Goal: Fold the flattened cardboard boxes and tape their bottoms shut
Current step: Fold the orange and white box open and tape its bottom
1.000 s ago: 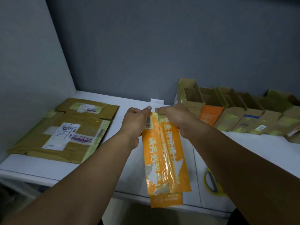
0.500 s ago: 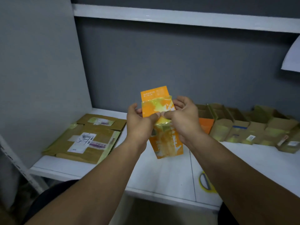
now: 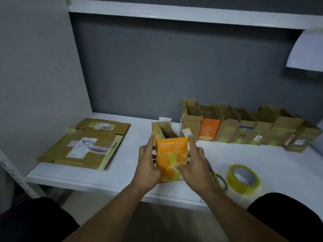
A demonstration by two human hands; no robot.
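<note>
Gripping orange box [image 3: 172, 154] upright, top open: left hand [image 3: 148, 165], right hand [image 3: 194, 165] at sides.

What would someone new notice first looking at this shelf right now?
The orange box, open at the top, held upright between the left hand and right hand near the front of the white shelf. Next, the yellowish tape roll to its right, and the row of folded boxes along the back wall.
</note>
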